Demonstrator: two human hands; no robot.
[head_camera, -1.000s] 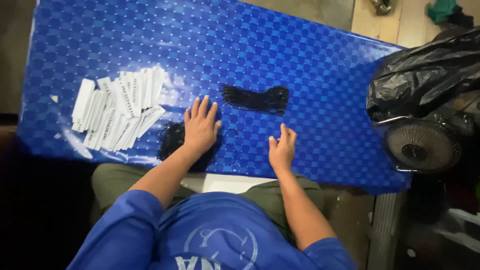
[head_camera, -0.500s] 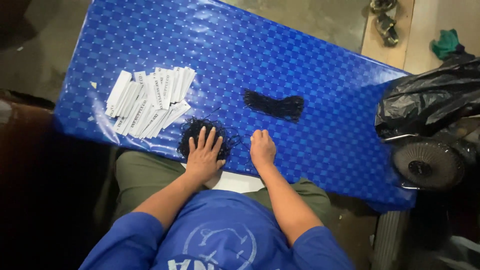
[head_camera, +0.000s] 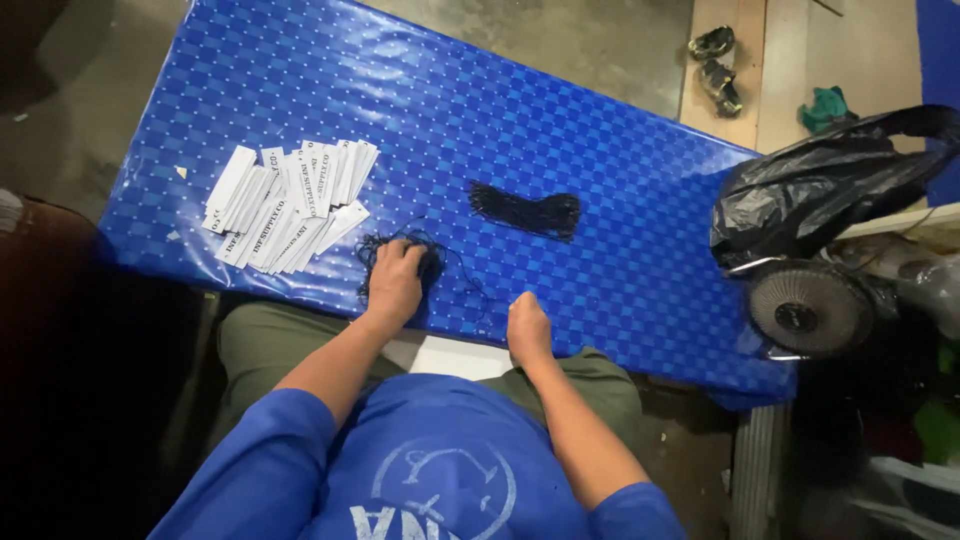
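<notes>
Stretching across the view, the blue table (head_camera: 620, 200) holds steady while the white tags (head_camera: 285, 205) stay fanned out. Left hand (head_camera: 397, 283) has curled onto the loose black strings (head_camera: 420, 262), gripping them; right hand (head_camera: 527, 328) has drawn back, fisted, at the near edge.

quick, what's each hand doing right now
Left hand: curled on the loose tangle of thin black strings.
Right hand: closed, grip empty, on the blue checkered tablecloth.
</notes>
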